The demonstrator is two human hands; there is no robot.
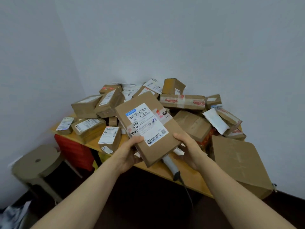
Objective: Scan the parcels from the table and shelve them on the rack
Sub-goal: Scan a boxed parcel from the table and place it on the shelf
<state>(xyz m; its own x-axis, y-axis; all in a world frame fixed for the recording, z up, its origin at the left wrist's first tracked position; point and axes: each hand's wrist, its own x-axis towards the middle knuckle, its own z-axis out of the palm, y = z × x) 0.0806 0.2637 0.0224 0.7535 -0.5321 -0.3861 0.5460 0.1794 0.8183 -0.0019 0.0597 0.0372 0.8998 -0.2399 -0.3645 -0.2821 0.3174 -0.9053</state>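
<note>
Labelled parcel (148, 126) gripped by left hand (130, 151) and right hand (188, 151), above table (92, 142) heaped with sealed boxes (182, 101), scanner (171, 164) beneath

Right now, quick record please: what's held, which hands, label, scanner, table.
held: parcel, lifted above the table
left hand: grips the parcel's near left corner
right hand: grips its near right corner
label: faces up, barcodes in view
scanner: lies on the table, partly under the parcel, not held
pile: many more parcels heaped at the back
</note>
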